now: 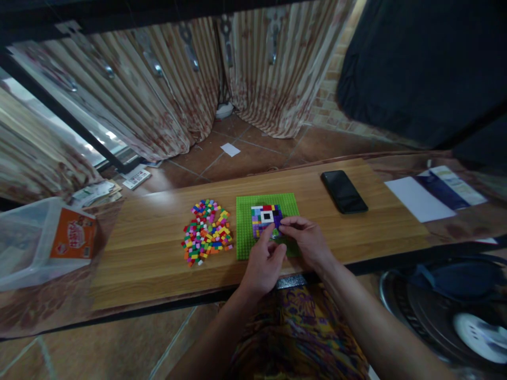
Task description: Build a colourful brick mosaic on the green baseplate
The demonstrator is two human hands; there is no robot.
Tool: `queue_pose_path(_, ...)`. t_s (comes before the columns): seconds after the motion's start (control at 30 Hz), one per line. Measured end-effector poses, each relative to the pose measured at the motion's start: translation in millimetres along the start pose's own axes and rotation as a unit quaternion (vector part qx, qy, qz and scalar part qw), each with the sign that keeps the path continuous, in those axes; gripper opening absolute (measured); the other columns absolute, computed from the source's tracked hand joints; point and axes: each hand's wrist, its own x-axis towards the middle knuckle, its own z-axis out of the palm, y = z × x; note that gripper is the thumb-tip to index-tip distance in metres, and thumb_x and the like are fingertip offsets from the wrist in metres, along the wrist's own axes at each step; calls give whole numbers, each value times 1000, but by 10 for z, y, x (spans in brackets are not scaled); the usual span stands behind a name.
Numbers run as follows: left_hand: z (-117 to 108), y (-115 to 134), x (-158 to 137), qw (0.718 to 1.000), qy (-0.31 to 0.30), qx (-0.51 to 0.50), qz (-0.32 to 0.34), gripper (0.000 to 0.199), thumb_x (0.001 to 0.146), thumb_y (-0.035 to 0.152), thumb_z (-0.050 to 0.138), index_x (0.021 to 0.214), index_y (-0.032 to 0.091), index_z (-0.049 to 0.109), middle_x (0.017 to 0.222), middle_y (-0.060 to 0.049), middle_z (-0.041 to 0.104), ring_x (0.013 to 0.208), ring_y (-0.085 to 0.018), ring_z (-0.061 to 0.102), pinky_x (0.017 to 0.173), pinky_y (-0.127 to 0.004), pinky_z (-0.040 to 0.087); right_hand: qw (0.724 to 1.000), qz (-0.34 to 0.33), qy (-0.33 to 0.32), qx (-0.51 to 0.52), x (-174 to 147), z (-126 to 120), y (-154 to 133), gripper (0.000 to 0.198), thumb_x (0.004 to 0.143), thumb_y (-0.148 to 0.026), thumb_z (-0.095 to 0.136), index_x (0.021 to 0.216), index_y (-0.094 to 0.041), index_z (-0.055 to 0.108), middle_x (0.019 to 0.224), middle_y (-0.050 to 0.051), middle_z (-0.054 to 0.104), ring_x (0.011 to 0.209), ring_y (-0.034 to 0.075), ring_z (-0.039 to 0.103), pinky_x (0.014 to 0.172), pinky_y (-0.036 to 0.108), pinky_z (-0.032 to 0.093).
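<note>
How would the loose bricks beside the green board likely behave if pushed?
The loose bricks would probably scatter rather than move together, since they lie spread out and look unjoined. Each is likely light, being tiny and apparently plastic. Their blocky shapes suggest sliding rather than rolling across the wooden tabletop.

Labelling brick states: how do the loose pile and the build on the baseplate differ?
The brick pile lies loose; the brick build is packed together. The pile lies on the wooden tabletop; the build sits on the green baseplate. The pile is untouched; the left hand and right hand are at the build. Both are multicoloured.
</note>
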Motion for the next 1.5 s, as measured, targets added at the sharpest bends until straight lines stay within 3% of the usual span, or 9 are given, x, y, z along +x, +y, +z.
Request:
queue_pose_path(0.43,52,-54,-31,1000,-2,-23,4,65,85,24,50,146,14,29,64,5,58,59,-10,53,62,-23,42,999,5,-15,34,-7,2,62,27,52,-29,85,73,-20,72,67,-3,66,59,8,54,56,22,42)
queue_pose_path(0.63,-90,-22,-176,999,13,-35,7,62,85,26,52,143,15,34,67,3,60,65,-12,55,66,-24,43,996,-28,53,70,-109,-175,64,31,53,-35,85,77,-21,73,70,-3,65,59,9,51,55,23,40)
queue_pose_path(0.73,-242,-13,-335,998,45,-24,-20,53,83,26,54,133,13,48,64,3,59,63,-12,54,65,-24,42,993,-27,103,41,-178,-327,86,30,54,-37,84,75,-19,72,63,-4,61,53,7,46,51,22,37)
queue_pose_path(0.87,-499,-118,-550,991,124,-33,-31,40,80,31,58,115,12,61,62,3,58,61,-11,53,64,-23,42,991,-56,109,-50,-344,-404,103,30,61,-41,79,80,-20,72,69,0,66,58,12,52,56,26,43)
queue_pose_path(1.0,-790,-306,-700,975,218,-26,-23,37,78,35,62,107,13,64,61,2,60,62,-13,56,64,-25,44,979,-109,20,-171,-608,-207,117,22,73,-42,71,84,-22,72,86,5,71,80,21,63,73,34,49)
queue_pose_path(1.13,-1061,-452,-794,953,300,44,11,32,79,32,61,106,16,65,75,-2,68,73,-17,63,71,-28,48,927,-184,-161,-283,-798,199,161,17,86,-35,57,89,-25,70,89,6,69,85,22,63,75,35,49)
queue_pose_path(1.2,-1165,-474,-824,943,322,80,27,30,81,31,59,107,17,65,83,-3,70,78,-18,64,74,-28,48,889,-218,-208,-344,-796,423,185,18,89,-27,51,93,-24,68,90,6,68,85,22,63,76,35,49)
queue_pose_path(1.33,-1312,-442,-833,923,361,133,22,31,80,28,59,108,17,64,78,-1,68,65,-15,61,67,-26,48,817,-269,-204,-467,-626,816,208,23,88,-16,44,95,-20,66,95,9,67,91,23,62,82,36,47)
queue_pose_path(1.5,-1430,-467,-731,912,375,166,19,32,79,22,58,110,17,63,82,-2,67,66,-14,59,67,-27,48,744,-270,-199,-577,-375,1107,239,23,89,-13,42,97,-14,64,99,13,65,95,25,59,87,35,44)
